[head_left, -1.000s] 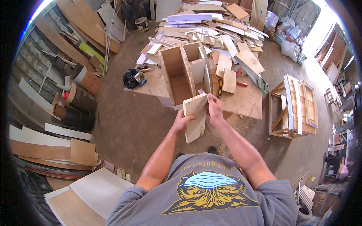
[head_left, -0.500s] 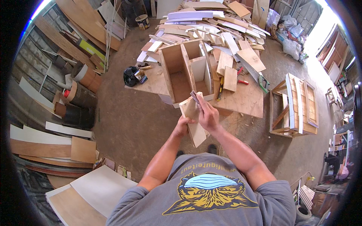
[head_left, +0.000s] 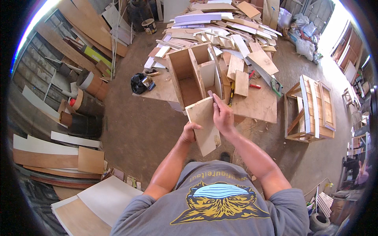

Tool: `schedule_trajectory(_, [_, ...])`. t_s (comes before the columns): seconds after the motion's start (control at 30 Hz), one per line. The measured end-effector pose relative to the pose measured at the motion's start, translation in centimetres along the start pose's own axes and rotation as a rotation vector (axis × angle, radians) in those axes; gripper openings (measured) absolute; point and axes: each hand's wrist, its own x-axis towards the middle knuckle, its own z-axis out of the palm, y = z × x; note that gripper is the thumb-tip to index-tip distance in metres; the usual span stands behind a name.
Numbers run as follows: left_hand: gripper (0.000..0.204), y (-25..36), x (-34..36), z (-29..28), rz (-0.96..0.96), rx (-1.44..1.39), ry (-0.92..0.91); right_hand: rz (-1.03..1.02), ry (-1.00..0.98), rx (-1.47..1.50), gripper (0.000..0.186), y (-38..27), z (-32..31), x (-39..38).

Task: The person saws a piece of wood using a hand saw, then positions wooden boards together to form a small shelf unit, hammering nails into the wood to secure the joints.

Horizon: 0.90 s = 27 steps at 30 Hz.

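In front of me I hold a pale wooden board (head_left: 204,129) tilted over the floor, its far end close to an open wooden cabinet (head_left: 188,78). My left hand (head_left: 189,132) is closed round the board's left edge, thumb lying on its face. At the upper right edge, my right hand (head_left: 223,117) pinches a small brownish folded piece that looks like sandpaper (head_left: 210,94), pressed against the board's edge. My right fingers hide most of that piece. The cabinet stands on a low wooden worktop (head_left: 260,108) and has a divider and a shelf inside.
A handsaw (head_left: 275,86), red-handled pliers (head_left: 255,86), a yellow-and-black tool (head_left: 231,94) and loose boards lie on the worktop's right. A black bag (head_left: 139,83) sits at its left. Behind rises a heap of wood offcuts (head_left: 220,23). A wooden frame (head_left: 311,110) stands right.
The board has turned so more of its broad face shows. My right hand has shifted slightly right and down, from the board's far end to its right edge, with the folded sandpaper still in it.
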Motion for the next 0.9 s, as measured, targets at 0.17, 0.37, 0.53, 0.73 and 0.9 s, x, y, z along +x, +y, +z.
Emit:
schedule_trajectory(0.17, [0.063,-0.2,0.8,-0.9,-0.073,-0.04,0.012,-0.088,-0.094,-0.093,0.045,-1.6,-0.5,-1.8])
schedule_trajectory(0.37, [0.058,-0.4,1.7,-1.3,-0.093,0.088,0.085,-0.264,-0.181,-0.174,0.049,-2.1,-0.5,-1.8])
schedule_trajectory(0.53, [0.068,1.3,1.2,3.4,-0.112,0.313,0.051,-0.13,-0.099,-0.053,0.043,-2.6,-1.1,-2.1])
schedule_trajectory(0.73, [0.066,-0.6,2.1,2.5,-0.048,0.395,0.037,0.144,-0.066,0.004,0.042,-0.9,-1.5,-1.2])
schedule_trajectory(0.9, [0.059,-0.1,1.9,2.9,-0.106,0.392,0.031,-0.136,-0.218,0.019,0.039,-1.3,-1.9,-2.3])
